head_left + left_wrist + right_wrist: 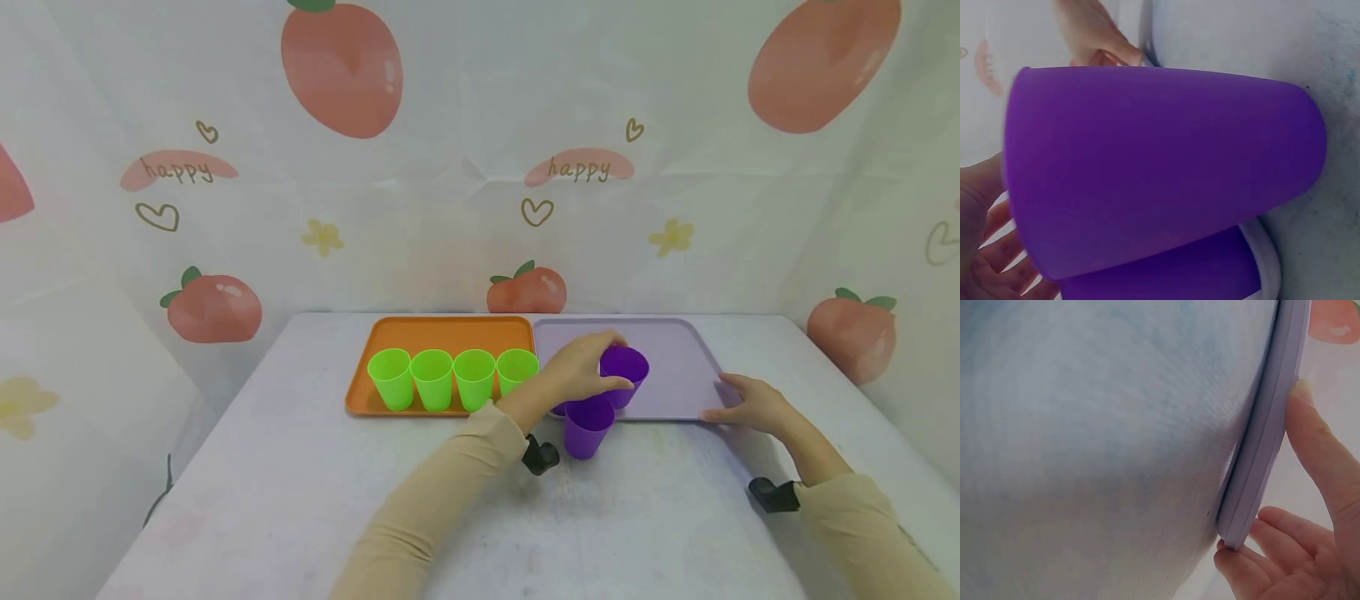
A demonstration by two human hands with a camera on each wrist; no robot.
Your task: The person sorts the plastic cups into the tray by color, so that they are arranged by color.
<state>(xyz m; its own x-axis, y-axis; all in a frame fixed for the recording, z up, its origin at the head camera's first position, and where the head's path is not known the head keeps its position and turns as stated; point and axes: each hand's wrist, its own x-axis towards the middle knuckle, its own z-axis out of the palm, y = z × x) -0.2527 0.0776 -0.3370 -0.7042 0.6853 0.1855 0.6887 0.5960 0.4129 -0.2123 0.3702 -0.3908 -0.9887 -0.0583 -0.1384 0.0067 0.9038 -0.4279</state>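
My left hand (pixel 581 367) reaches over the pale purple tray (pixel 678 367), thumb and fingers spread at either side of a purple cup (pixel 630 375). In the left wrist view its fingers look extended; whether they touch that cup cannot be told. A second purple cup (pixel 587 433) stands upright on the table before the tray and fills much of the left wrist view. Another purple cup (pixel 558 409) is mostly hidden under the left wrist. At the tray's front right corner, my right hand (pixel 753 404) touches the rim, its thumb (pixel 1313 437) and fingers spread along the edges.
An orange tray (pixel 420 331) adjoins on the left, with several bright green cups (pixel 432 383) in a row along its front. Black wrist-mounted devices (pixel 540 457) sit under both cuffs. A fruit-patterned cloth (pixel 450 233) hangs behind the white table (pixel 285 500).
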